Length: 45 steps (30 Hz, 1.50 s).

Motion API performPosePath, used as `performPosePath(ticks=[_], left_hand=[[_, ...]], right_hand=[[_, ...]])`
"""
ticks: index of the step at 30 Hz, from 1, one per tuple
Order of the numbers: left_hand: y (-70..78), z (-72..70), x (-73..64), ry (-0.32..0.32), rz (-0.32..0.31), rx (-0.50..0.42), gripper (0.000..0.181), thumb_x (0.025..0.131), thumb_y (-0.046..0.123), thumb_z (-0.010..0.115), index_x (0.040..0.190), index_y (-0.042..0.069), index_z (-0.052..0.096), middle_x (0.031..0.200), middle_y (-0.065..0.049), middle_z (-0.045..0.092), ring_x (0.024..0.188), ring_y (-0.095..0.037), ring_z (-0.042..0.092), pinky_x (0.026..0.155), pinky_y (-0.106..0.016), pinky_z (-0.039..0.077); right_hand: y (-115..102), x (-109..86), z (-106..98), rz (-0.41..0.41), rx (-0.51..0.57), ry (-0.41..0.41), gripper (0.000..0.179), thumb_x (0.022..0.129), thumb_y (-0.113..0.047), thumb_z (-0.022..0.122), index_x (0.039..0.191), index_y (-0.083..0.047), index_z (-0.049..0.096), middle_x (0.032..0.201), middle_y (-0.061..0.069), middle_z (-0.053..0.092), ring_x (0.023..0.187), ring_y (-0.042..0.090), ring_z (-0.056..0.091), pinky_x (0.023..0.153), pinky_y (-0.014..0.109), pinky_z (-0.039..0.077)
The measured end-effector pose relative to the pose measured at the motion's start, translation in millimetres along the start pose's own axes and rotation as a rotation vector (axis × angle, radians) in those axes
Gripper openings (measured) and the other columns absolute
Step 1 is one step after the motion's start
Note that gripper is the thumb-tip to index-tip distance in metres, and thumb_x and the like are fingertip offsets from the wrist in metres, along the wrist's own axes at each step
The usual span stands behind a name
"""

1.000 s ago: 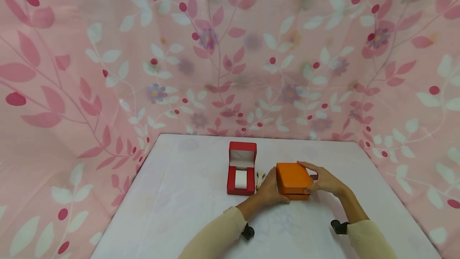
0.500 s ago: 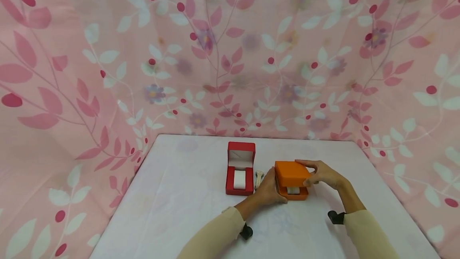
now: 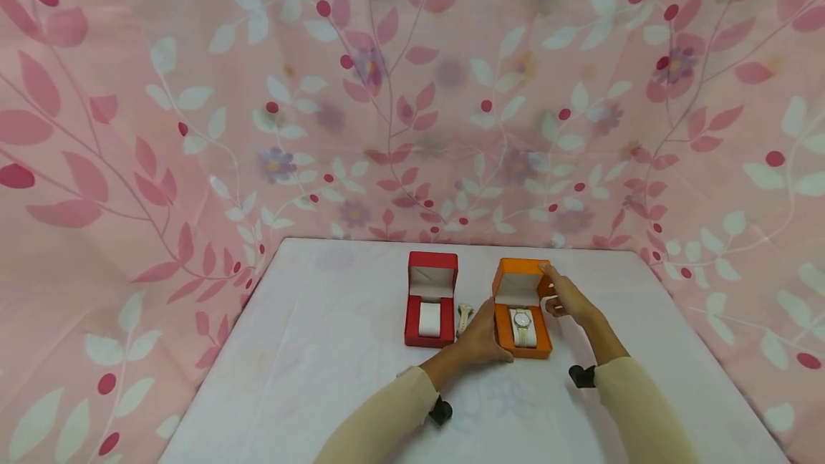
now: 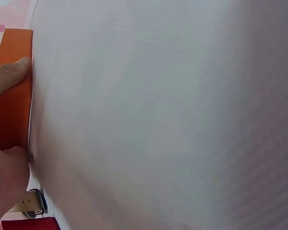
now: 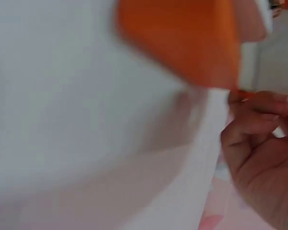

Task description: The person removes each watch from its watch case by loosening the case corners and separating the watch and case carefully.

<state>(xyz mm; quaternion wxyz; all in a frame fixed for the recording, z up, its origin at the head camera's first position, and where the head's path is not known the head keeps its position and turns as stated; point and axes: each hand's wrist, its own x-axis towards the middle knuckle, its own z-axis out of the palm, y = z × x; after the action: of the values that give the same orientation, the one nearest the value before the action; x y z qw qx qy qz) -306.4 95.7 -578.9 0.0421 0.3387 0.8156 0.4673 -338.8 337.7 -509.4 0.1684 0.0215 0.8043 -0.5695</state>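
Note:
An orange watch box [image 3: 543, 342] stands with its lid raised, showing a pale lining. Inside, a light-strapped wristwatch [image 3: 522, 321] sits round a white cushion. My left hand [image 3: 480, 339] grips the box's base at its left front corner; the left wrist view shows the thumb [image 4: 9, 76] against the orange side. At the upper right, my right hand [image 3: 572, 299] holds the edge of the raised lid [image 3: 523, 264], its fingers curled in the right wrist view. Another pale-strapped watch [image 3: 465, 315] lies left of this box, partly hidden by my left hand.
Left of that loose watch stands a red watch box [image 3: 429, 342], lid up, with a bare white cushion [image 3: 430, 319] inside. A white cloth covers the table [image 3: 309, 349]. Pink floral fabric [image 3: 412, 106] hangs behind and at both sides.
My right hand has swung the orange box's lid up and back, from closed to fully raised, and the watch inside has come into sight. My left hand has stayed on the base.

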Motion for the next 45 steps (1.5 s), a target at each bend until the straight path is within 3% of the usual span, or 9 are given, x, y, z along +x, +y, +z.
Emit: performPosePath(ticks=[6, 13, 17, 23, 26, 29, 33, 40, 45], left_hand=[[-0.6, 3.9, -1.3, -0.024, -0.082, 0.009, 0.121, 0.063, 0.025, 0.093, 0.154, 0.018, 0.014, 0.147, 0.002, 0.033, 0.131, -0.009, 0.037, 0.113, -0.035, 0.031], [6.6, 1.2, -2.3, -0.042, -0.034, 0.044, 0.124, 0.067, 0.021, 0.092, 0.155, 0.015, 0.006, 0.154, -0.001, 0.022, 0.137, -0.013, 0.029, 0.114, -0.035, 0.027], [13.1, 0.9, -3.4, -0.041, -0.068, 0.079, 0.122, 0.068, 0.029, 0.090, 0.155, 0.016, 0.007, 0.158, -0.003, 0.013, 0.140, -0.016, 0.026, 0.112, -0.035, 0.032], [25.7, -0.7, -5.4, 0.013, -0.177, 0.231, 0.084, 0.080, 0.051, 0.076, 0.144, 0.011, 0.038, 0.151, -0.004, 0.025, 0.130, -0.014, 0.037, 0.103, -0.027, 0.042], [30.7, -4.9, -3.7, 0.060, -0.121, 0.330, 0.059, 0.087, 0.046, 0.071, 0.131, 0.013, 0.053, 0.134, 0.002, 0.041, 0.118, -0.010, 0.040, 0.096, -0.019, 0.044], [33.8, -7.7, -1.4, 0.064, -0.044, 0.384, 0.044, 0.088, 0.040, 0.071, 0.123, 0.016, 0.059, 0.121, 0.007, 0.047, 0.111, -0.008, 0.042, 0.093, -0.014, 0.042], [35.8, -8.1, 3.6, 0.018, -0.012, 0.428, 0.048, 0.086, 0.040, 0.074, 0.126, 0.016, 0.059, 0.122, 0.008, 0.048, 0.111, -0.006, 0.043, 0.095, -0.013, 0.040], [41.1, -6.1, 11.9, -0.060, -0.095, 0.533, 0.060, 0.082, 0.041, 0.078, 0.132, 0.015, 0.056, 0.127, 0.004, 0.051, 0.112, -0.009, 0.046, 0.098, -0.018, 0.042], [40.3, -2.4, 13.9, -0.080, -0.161, 0.647, 0.064, 0.081, 0.054, 0.074, 0.132, 0.019, 0.056, 0.128, 0.007, 0.055, 0.114, -0.011, 0.045, 0.093, -0.029, 0.046]], right_hand=[[-7, 0.0, 3, 0.099, -0.027, 0.019, 0.092, 0.090, -0.077, 0.025, 0.141, 0.000, 0.022, 0.082, 0.016, 0.050, 0.053, 0.017, 0.046, 0.046, 0.028, 0.042], [-7, -1.6, 5, 0.077, 0.031, 0.007, 0.085, 0.092, -0.074, 0.028, 0.146, -0.010, 0.011, 0.084, 0.016, 0.050, 0.062, 0.019, 0.052, 0.053, 0.032, 0.049], [-6, -1.9, 8, 0.069, 0.043, 0.002, 0.086, 0.093, -0.073, 0.027, 0.147, -0.007, 0.011, 0.085, 0.017, 0.052, 0.067, 0.023, 0.056, 0.056, 0.034, 0.052], [-5, -1.1, 8, 0.063, 0.041, 0.000, 0.087, 0.093, -0.073, 0.027, 0.147, -0.007, 0.011, 0.086, 0.019, 0.053, 0.068, 0.025, 0.057, 0.057, 0.035, 0.053], [-4, -0.2, 8, 0.067, 0.040, 0.003, 0.087, 0.092, -0.074, 0.027, 0.146, -0.007, 0.012, 0.086, 0.019, 0.052, 0.068, 0.025, 0.057, 0.058, 0.035, 0.053], [-4, 0.1, 8, 0.064, 0.038, 0.003, 0.088, 0.093, -0.074, 0.027, 0.146, -0.006, 0.011, 0.086, 0.019, 0.052, 0.068, 0.025, 0.057, 0.059, 0.036, 0.053], [-5, 0.3, 8, 0.056, 0.048, 0.015, 0.086, 0.093, -0.073, 0.028, 0.146, -0.007, 0.012, 0.085, 0.018, 0.052, 0.068, 0.025, 0.057, 0.060, 0.038, 0.054], [-5, -1.0, 11, 0.057, 0.052, 0.023, 0.087, 0.093, -0.073, 0.028, 0.145, -0.005, 0.013, 0.087, 0.019, 0.052, 0.068, 0.025, 0.056, 0.062, 0.040, 0.054], [-3, -2.0, 10, 0.061, 0.050, 0.016, 0.087, 0.093, -0.073, 0.027, 0.143, -0.004, 0.015, 0.090, 0.019, 0.051, 0.069, 0.025, 0.056, 0.066, 0.043, 0.056]])
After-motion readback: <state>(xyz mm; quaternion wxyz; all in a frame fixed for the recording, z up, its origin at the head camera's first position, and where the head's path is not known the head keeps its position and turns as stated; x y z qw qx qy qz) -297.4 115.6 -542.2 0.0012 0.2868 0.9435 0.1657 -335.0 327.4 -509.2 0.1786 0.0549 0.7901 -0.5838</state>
